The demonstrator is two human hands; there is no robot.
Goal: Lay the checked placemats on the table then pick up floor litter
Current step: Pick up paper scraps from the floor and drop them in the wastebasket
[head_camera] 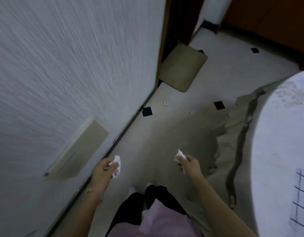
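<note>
Head view, looking down along the floor (156,134), with a wall (71,65) on your left and the round surface (276,151) on your right.

Litter: crumpled white paper, tissue by the look. Judge it near weightless, soft and springy. It crushes without harm and won't slip, but a slack grip could let it drop. Take each piece with a fingertip pinch across its bulk, then tuck it into the palm so the fingers are free for the next one.

Left hand (105,168): fingers curled, thumb and fingertips pinching the left wad (117,162), which sticks out past the fingers.

Right hand (190,164): curled too, pinching the right wad (180,154) at the fingertips, with most of the wad showing beyond them.

Both hands hang out in front of you, well apart, touching nothing else.

More litter ahead: a scrap (165,102) lies on the floor near the black tile (147,111) by the wall. A second scrap (191,112), fainter, lies to its right, nearer the cloth (233,134) hanging off the surface. Blur is heavy, and you can't tell whether the second one is paper or a mark.

Placemat (301,199): checked lines show on the surface at the right edge, cropped, flat as far as can be seen.

Judgement: you are in the litter step with both hands occupied, so the next pick-up must share a hand with a wad.
</note>
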